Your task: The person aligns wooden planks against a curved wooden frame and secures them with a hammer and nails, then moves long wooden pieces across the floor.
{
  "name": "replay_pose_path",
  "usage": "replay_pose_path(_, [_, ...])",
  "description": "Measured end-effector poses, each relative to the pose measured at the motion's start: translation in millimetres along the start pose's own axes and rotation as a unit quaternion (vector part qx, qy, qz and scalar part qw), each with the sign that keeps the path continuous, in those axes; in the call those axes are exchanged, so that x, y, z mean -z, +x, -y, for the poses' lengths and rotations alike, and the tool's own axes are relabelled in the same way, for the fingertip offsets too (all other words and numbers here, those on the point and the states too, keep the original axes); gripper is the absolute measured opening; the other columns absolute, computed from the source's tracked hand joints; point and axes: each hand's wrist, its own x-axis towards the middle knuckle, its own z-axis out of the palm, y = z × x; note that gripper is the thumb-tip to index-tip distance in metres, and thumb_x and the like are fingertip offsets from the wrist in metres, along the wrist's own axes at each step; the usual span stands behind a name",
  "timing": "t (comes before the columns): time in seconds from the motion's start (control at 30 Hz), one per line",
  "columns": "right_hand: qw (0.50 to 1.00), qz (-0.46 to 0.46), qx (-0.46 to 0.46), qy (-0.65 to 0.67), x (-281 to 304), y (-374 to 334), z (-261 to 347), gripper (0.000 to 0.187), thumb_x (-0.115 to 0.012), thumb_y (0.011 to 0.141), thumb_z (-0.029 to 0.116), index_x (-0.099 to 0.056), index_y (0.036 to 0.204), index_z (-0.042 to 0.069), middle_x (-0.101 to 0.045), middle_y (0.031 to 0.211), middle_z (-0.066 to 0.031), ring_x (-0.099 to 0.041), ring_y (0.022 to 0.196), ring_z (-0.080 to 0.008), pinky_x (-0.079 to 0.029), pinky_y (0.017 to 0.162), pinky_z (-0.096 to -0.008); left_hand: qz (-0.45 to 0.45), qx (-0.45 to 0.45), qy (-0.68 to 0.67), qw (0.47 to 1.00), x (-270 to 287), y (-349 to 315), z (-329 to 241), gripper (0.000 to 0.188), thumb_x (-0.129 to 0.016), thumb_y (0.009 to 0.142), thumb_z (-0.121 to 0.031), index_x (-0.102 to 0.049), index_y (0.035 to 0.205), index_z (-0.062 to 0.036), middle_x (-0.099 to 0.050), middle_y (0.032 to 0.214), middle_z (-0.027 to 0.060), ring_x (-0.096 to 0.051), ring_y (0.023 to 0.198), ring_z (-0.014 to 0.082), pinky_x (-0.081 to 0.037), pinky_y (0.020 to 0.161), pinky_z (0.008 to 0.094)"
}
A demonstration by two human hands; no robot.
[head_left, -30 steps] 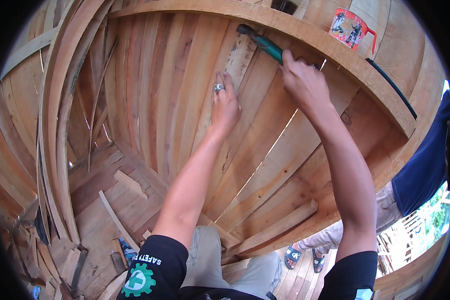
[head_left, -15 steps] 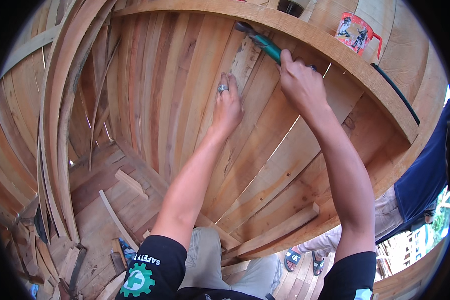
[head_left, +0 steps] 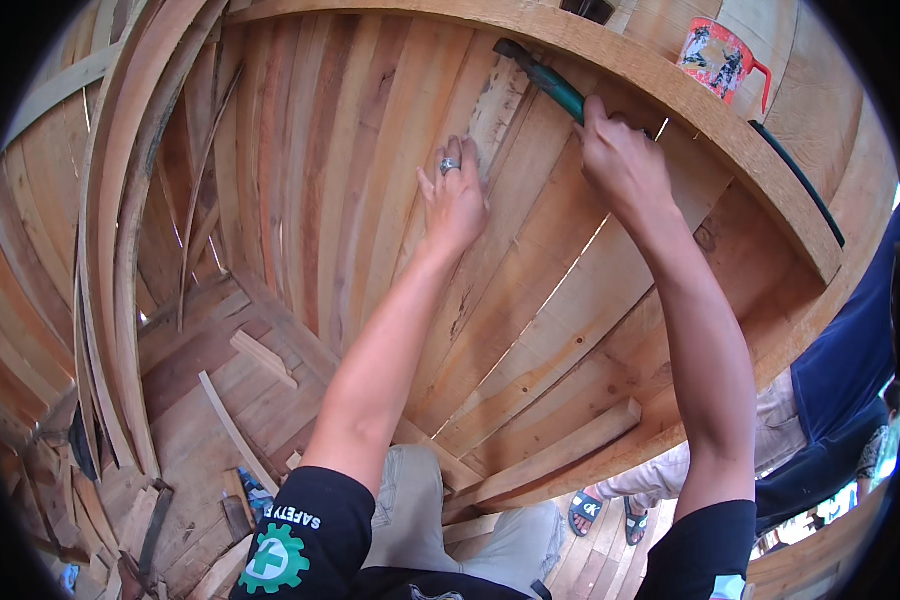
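At upper centre, the right hand [head_left: 625, 158] is gripping a green-handled hammer [head_left: 547, 80]; the left hand [head_left: 457, 207] is resting spread on a pale plank [head_left: 497, 105]. Boards [head_left: 355, 150] are already lining the wall; bright gaps [head_left: 572, 265] are remaining.

Green hammer [head_left: 550, 84], seemingly; tilted near scuffed plank [head_left: 496, 105]

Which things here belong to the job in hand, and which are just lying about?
Seemingly part of the job:
green-handled hammer, in the right hand
pale mottled plank, by the left hand

Seemingly just lying about:
red mug, beyond the curved beam
short wooden block, on the floor
thin curved strip, also there
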Motion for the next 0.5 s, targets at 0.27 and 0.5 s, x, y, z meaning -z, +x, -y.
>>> replay_pose_path(0.27, [0.999, 0.025, -0.017, 0.019, 8.7, -7.3, -1.1, 0.026, -0.05, 0.096, 0.028, -0.048, 0.102, 0.003, -0.064, 0.075, -0.0205, -0.066, 0.065, -0.0387, -0.055, 0.054, -0.0464, 0.001, 0.03, -0.025, 0.999, 7.4, -3.1, -2.1, 0.058, -0.058, 0.091, -0.018, -0.035, 0.143, -0.0047, -0.032, 0.149, 0.0229, -0.034, 0.136, 0.0391, -0.029, 0.108, 0.058])
replay_pose_path(0.5, [1.0, 0.019, -0.015, 0.019, 10.1, -8.7, -6.2, 0.026, -0.049, 0.096, 0.029, -0.047, 0.1, 0.004, -0.063, 0.073, -0.0196, -0.066, 0.065, -0.0378, -0.055, 0.054, -0.0466, -0.044, 0.031, -0.136, 0.989, 13.7, -2.9, -2.6, 0.056, -0.066, 0.084, -0.011, -0.045, 0.135, -0.002, -0.043, 0.135, 0.0236, -0.045, 0.123, 0.0403, -0.04, 0.101, 0.0427])
